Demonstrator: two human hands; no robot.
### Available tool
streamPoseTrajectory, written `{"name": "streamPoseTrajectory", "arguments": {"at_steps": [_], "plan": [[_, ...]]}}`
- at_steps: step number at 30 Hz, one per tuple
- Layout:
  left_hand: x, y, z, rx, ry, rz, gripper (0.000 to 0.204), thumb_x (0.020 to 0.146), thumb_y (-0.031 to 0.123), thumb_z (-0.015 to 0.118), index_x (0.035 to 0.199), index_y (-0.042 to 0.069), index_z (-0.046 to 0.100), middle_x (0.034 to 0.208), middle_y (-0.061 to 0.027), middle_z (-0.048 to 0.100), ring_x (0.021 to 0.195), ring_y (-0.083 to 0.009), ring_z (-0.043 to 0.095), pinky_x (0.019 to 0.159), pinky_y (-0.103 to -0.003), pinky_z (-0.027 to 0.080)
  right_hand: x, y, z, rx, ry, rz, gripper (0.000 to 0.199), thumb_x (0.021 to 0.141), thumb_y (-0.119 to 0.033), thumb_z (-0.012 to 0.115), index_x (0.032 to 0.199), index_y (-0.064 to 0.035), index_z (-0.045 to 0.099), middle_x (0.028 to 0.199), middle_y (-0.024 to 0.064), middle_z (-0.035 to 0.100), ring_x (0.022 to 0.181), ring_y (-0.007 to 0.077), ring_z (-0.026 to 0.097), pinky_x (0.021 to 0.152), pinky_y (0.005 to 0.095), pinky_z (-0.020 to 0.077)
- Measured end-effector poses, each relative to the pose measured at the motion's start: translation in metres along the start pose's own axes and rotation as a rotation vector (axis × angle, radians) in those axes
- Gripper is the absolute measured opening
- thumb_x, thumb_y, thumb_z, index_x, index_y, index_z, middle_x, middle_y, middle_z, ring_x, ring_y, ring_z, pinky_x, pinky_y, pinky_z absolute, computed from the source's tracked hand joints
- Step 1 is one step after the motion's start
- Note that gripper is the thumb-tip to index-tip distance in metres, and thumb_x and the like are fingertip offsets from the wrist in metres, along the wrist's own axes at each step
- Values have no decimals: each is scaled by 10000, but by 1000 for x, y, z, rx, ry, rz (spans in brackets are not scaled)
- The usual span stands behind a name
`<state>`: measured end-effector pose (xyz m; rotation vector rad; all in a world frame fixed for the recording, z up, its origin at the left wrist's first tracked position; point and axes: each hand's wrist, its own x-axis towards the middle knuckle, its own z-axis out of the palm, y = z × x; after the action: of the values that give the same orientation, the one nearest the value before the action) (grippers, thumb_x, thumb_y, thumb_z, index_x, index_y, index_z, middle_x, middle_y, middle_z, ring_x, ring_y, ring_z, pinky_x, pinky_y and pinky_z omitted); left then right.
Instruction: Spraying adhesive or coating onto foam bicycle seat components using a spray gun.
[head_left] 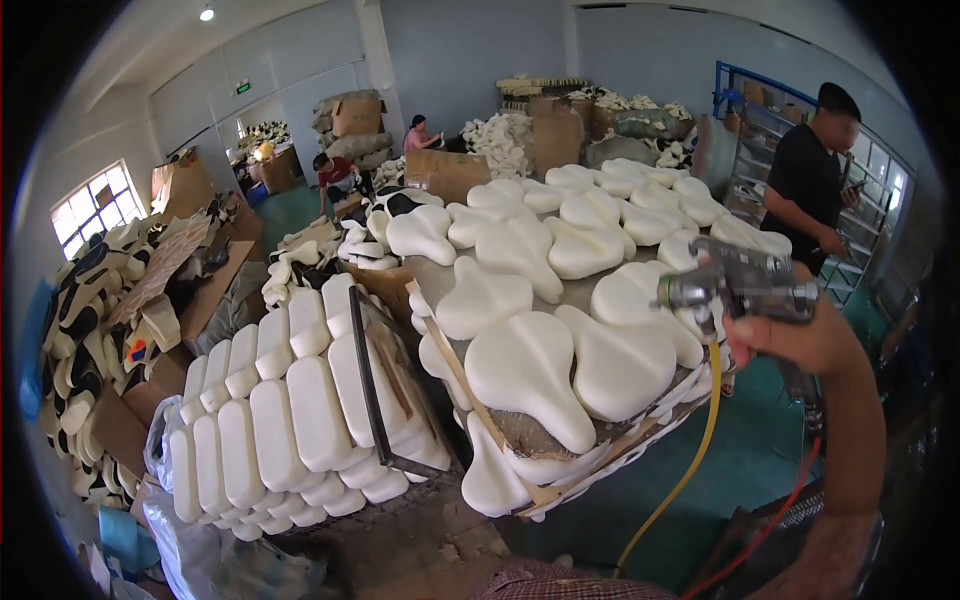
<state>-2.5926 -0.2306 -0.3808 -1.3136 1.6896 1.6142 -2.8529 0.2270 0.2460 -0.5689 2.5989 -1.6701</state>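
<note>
My right hand is wrapped round a metal spray gun, held up at the right with its nozzle toward the left. A yellow hose and a red hose run down from the gun. Beyond and left of the nozzle, many cream foam bicycle saddle pads lie spread over a worn board with a wooden edge. The gun is apart from the pads in front of it, and covers some of them from sight. My left hand does not show.
Rows of oblong cream foam pads are stacked at the left by a black metal frame. Piled scraps and cardboard line the left wall. A person in black stands at the right near a rack. Two people work at the back among cardboard boxes.
</note>
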Motion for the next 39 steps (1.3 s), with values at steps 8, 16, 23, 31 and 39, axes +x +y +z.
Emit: {"name": "streamPoseTrajectory", "arguments": {"at_steps": [8,16,23,31,39], "plan": [[80,57,13,1347,-193,358,176,809,193,590,809,26,644,686,-93,633,542,-219,599,475,-325,448,-6,-15,15,-50,97,-86,333,763,-129,645,1067,-5,586,621,23,589,626,81,568,553,239,450],[60,40,32,124,-22,21,119,810,125,580,763,30,634,695,-128,624,552,-192,599,447,-331,425,-79,-11,0,-5,-42,67,568,688,-160,693,1177,60,507,722,40,575,580,100,546,543,243,450],[124,12,-2,1303,-239,381,192,861,216,555,900,30,583,751,-135,602,625,-248,581,543,-360,447,-131,-33,-7,-104,-146,121,521,701,-146,698,1161,39,537,788,65,593,661,122,553,645,270,464],[61,62,54,875,-268,279,208,824,252,554,811,69,653,635,-55,612,541,-152,589,472,-290,438,-136,-34,20,13,130,105,565,713,-156,675,1196,65,482,739,53,578,613,111,546,569,246,467],[-154,210,209,565,-943,819,441,853,260,624,1237,77,508,1137,-73,583,939,-132,558,815,-275,464,-160,-17,-12,-11,18,82,578,705,-178,675,1198,54,484,737,54,578,610,114,557,565,245,461]]}}
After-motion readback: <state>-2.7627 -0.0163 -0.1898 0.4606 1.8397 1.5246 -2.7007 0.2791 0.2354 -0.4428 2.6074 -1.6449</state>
